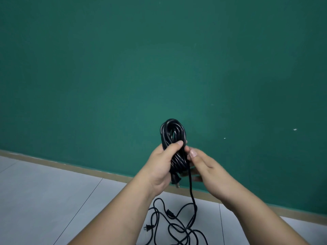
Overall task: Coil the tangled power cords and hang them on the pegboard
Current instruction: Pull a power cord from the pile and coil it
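Before the green wall (pixel 159 59), left hand (pixel 161 165) is gripping the black coil (pixel 172 133) tight; blurred right hand (pixel 203 165) is seemingly pinching its trailing cord (pixel 191 188)

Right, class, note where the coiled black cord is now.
In the head view, low and central, the coiled black cord is gripped in the left hand, against the green wall, above the tangled cords on the floor.
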`<state>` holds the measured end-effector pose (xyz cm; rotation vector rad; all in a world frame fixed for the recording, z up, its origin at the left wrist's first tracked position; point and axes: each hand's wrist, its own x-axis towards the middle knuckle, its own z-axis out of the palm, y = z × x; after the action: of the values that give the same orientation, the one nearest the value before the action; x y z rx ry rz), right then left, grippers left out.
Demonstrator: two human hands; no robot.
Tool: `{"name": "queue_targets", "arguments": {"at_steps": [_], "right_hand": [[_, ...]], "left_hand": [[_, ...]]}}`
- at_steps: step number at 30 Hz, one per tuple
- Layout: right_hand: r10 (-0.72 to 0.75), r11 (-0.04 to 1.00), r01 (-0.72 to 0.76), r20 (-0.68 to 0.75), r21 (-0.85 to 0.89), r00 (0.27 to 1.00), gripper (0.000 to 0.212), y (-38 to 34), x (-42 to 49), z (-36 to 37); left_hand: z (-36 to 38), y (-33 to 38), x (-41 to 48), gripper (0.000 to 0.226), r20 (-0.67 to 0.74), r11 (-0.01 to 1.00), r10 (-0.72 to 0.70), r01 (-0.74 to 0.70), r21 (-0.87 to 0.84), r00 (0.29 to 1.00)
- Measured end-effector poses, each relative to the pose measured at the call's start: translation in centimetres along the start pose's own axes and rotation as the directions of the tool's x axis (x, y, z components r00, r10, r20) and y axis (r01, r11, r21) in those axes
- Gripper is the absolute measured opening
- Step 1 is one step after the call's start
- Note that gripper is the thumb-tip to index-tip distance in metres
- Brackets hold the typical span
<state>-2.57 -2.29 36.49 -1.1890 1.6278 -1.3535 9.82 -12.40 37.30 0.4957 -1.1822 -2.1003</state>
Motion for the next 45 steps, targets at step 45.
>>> {"name": "queue_targets", "arguments": {"at_steps": [45], "right_hand": [[-0.364,0.896,0.229,-0.333,-0.381,0.87,0.058,-2.4,-1.0,-2.6]], "left_hand": [[-0.8,0.2,-0.4,0.064,0.173,0.919,-0.228,0.153,0.363,0.958]]}}
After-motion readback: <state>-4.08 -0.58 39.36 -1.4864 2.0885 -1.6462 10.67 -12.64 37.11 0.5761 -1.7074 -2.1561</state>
